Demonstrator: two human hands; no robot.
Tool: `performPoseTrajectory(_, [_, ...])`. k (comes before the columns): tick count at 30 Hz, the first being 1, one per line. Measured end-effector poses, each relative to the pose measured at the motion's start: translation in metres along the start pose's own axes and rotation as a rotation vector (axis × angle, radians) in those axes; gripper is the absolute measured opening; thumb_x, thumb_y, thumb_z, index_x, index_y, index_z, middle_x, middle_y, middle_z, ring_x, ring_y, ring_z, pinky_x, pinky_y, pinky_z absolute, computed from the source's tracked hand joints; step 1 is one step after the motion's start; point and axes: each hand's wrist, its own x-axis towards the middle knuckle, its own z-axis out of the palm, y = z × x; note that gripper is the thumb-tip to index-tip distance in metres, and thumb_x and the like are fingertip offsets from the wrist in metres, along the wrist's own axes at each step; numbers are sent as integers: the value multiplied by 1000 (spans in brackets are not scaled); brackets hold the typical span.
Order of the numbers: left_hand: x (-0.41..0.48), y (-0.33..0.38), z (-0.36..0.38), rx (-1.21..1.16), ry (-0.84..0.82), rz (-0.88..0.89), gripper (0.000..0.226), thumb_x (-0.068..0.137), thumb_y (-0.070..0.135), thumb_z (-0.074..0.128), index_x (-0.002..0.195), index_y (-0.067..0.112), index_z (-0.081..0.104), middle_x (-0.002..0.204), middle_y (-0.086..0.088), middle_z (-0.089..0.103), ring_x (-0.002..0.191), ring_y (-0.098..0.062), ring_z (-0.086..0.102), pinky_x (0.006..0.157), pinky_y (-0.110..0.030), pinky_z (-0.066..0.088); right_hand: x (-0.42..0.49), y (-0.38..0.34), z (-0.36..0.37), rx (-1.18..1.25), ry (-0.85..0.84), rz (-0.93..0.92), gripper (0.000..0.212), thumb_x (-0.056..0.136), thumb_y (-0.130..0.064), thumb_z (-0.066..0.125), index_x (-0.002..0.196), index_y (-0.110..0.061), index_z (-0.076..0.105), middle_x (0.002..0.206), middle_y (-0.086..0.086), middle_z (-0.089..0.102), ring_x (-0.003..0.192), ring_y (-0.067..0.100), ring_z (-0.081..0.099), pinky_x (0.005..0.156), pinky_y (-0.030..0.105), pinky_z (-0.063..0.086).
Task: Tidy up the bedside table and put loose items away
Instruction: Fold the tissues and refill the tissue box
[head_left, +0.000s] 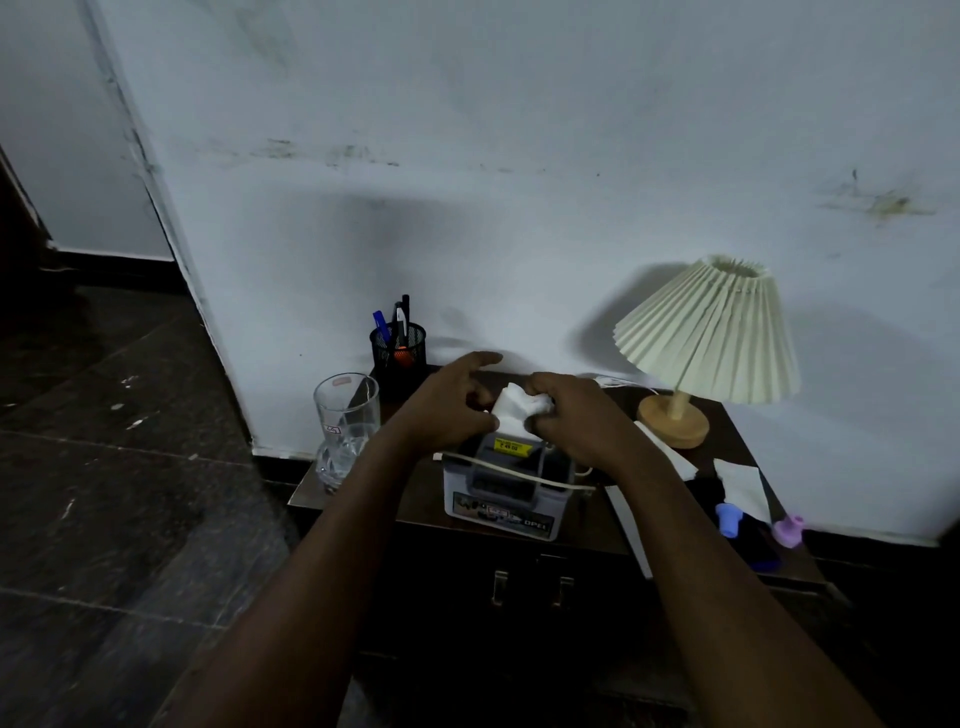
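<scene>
Two hands are working over the tissue box (501, 493), which is sitting near the front edge of the bedside table (415, 499). Its printed end is facing you and its long axis appears to be running away toward the wall. A white cable (509, 475) is lying across its top.

Your left hand (447, 405) is pinching the left edge of the tissue (511, 408), forefinger sticking out straight. Your right hand (576, 415) is curling tightly round the crumpled right side. The tissue is standing upright over the box's far end; judged, you are steadying one side while stuffing the other back in.

Loose white sheets (743, 483) are still lying at right. A glass (345, 426) is standing at left. Farther back, the lamp (711, 332) and pen holder (399, 353) are standing upright by the wall.
</scene>
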Motion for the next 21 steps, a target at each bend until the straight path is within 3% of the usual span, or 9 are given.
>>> performPoseTrajectory(2, [-1, 1, 1, -53, -7, -1, 84, 78, 1, 78, 150, 28, 44, 94, 2, 74, 89, -12, 72, 86, -29, 58, 1, 1, 2, 14, -5, -26, 12, 81, -24, 64, 93, -25, 67, 83, -5, 69, 72, 10, 61, 66, 36, 47])
performPoseTrajectory(6, [0, 0, 6, -6, 12, 9, 79, 78, -2, 75, 148, 21, 46, 86, -9, 71, 82, -27, 70, 82, -41, 59, 6, -1, 12, -39, 28, -64, 16, 78, -43, 45, 71, -33, 54, 70, -8, 62, 66, 8, 61, 62, 40, 52])
performPoseTrajectory(8, [1, 1, 7, -1, 13, -8, 78, 78, -3, 75, 147, 19, 47, 89, -12, 72, 84, -26, 71, 85, -40, 59, 6, -3, 11, -72, 18, -65, 12, 77, -36, 47, 65, -31, 48, 66, -7, 58, 64, 11, 58, 61, 38, 49])
performPoseTrajectory(10, [1, 3, 9, -4, 16, -26, 76, 78, -3, 74, 146, 18, 48, 89, -12, 72, 77, -22, 69, 77, -35, 58, 7, -4, 10, -64, -9, -69, 17, 77, -20, 56, 63, -26, 48, 63, -5, 54, 61, 14, 53, 58, 26, 40])
performPoseTrajectory(12, [0, 5, 13, -7, 29, -40, 72, 77, -2, 72, 143, 17, 50, 86, -8, 69, 70, -16, 62, 67, -29, 53, 9, -3, 10, -48, -30, -81, 21, 79, -7, 61, 65, -21, 55, 63, -5, 52, 61, 12, 49, 58, 16, 31])
performPoseTrajectory(14, [1, 5, 15, -4, 40, -37, 70, 77, -2, 71, 141, 17, 52, 88, -4, 69, 73, -17, 64, 70, -30, 55, 10, -2, 10, -37, -66, -68, 18, 83, -4, 62, 76, -21, 61, 71, -8, 54, 65, 7, 49, 65, 16, 34])
performPoseTrajectory(17, [1, 6, 10, 12, 13, -9, 63, 76, 1, 71, 136, 18, 59, 102, -3, 73, 91, -21, 72, 86, -38, 59, 9, 1, 12, 34, -21, -40, 10, 86, -17, 61, 80, -22, 67, 73, -5, 64, 66, 15, 57, 66, 30, 43])
performPoseTrajectory(19, [0, 7, 7, 12, -21, 8, 46, 79, 6, 74, 124, 17, 68, 104, 1, 75, 93, -16, 72, 86, -34, 57, 7, 3, 12, 47, 33, 10, 11, 80, -30, 60, 83, -23, 66, 68, -3, 66, 60, 13, 60, 58, 36, 50])
performPoseTrajectory(21, [-1, 9, 9, 24, -18, 19, 19, 86, 15, 77, 104, 16, 74, 92, 2, 76, 82, -9, 70, 80, -31, 56, 5, 4, 10, 74, 35, 61, 14, 77, -30, 64, 90, -25, 67, 73, -6, 67, 65, 11, 64, 61, 35, 52])
